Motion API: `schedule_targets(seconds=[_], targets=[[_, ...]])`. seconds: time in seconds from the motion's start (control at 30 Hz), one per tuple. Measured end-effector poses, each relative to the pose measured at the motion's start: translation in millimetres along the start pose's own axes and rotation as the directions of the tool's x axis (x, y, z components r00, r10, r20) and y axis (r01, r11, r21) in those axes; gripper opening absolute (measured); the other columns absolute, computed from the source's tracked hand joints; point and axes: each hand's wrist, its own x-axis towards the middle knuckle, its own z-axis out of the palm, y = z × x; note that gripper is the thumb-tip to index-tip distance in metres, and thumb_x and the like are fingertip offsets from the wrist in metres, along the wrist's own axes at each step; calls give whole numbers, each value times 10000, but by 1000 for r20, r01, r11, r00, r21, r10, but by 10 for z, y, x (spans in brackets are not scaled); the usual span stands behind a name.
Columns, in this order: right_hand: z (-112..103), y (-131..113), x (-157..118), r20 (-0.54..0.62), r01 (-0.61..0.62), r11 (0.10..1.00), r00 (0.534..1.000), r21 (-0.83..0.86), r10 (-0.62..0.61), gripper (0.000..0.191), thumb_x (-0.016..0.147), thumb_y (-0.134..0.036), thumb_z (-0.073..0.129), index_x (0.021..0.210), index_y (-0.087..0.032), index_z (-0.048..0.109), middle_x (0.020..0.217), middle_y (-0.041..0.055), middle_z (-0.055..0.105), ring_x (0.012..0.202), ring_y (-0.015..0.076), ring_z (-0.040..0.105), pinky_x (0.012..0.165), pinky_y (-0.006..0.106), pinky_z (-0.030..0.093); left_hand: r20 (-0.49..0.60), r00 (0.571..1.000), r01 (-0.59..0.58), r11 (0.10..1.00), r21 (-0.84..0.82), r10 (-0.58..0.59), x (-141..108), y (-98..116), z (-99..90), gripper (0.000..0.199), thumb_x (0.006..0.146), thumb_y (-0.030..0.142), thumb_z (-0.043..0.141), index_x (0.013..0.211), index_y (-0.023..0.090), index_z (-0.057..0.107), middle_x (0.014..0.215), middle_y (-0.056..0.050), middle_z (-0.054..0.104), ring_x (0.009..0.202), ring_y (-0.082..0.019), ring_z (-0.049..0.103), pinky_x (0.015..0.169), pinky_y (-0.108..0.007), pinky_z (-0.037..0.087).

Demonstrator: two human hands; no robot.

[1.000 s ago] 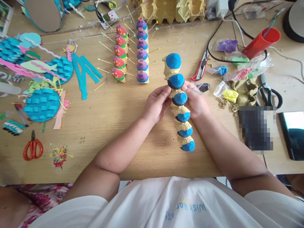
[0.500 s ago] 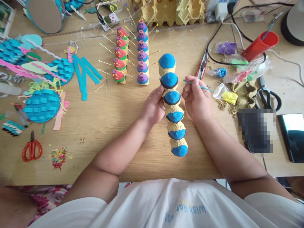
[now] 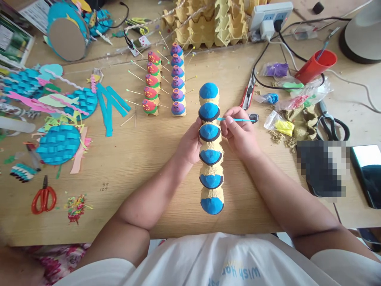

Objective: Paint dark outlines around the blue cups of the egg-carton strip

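Observation:
An egg-carton strip (image 3: 210, 157) stands lengthwise before me, its several bumps capped in blue clay, most with a dark band along the lower edge. My left hand (image 3: 190, 141) grips its left side near the second and third bumps; the fingertips are partly hidden behind it. In my right hand (image 3: 240, 135), a thin light-blue modelling tool (image 3: 242, 119) is pinched between thumb and fingers. Its tip meets the right edge of the second bump, though contact is hard to confirm. Farther off stand a red-and-green caterpillar (image 3: 151, 81) and a purple-and-blue caterpillar (image 3: 177, 82), both with stick feelers.
To the right lie a red utility knife (image 3: 249, 93), clay bags (image 3: 284, 127), black-handled scissors (image 3: 331, 123), a red cup (image 3: 317, 65) and cables. Woven blue paper fish (image 3: 59, 145) and orange-handled scissors (image 3: 44, 199) are at left. Egg cartons (image 3: 205, 26) stand at the back.
The modelling tool's tip has moved left and down to the strip's second bump, with my right hand following. The strip has swung from slanting to nearly straight. The view has shifted slightly.

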Motion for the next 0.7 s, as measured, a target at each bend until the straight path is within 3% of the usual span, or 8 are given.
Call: schedule_targets(seconds=[0.1,0.33,0.53,0.7], targets=[[-9,14,4,-12,31,999,999,7,-31,441,828,-590,902,835,-252,619,731,-42,625,651,99,537,603,232,457,10,1000,14,1000,-8,-14,5,2,5,452,837,784,748,844,333,750,756,-56,785,904,-341,806,812,-471,624],[-2,26,-11,-35,22,1000,999,15,-22,422,767,-569,947,836,-262,665,985,-3,697,864,140,633,744,270,547,-9,995,-102,994,23,103,19,-16,24,366,965,645,717,902,291,787,864,-29,812,876,-237,794,795,-361,617],[-18,62,-9,-4,86,996,996,-10,-86,368,812,-544,926,844,-258,695,924,-4,682,839,142,616,787,289,544,52,988,-149,989,16,148,24,-40,15,299,954,585,767,936,290,809,901,-6,817,829,-186,769,786,-317,609],[-7,47,-8,-34,87,993,995,-80,-90,444,789,-615,920,848,-263,655,829,-20,649,781,145,607,776,303,562,27,993,-115,993,37,114,3,-29,57,321,911,619,781,798,319,757,836,-26,812,1024,-300,807,846,-413,637]])
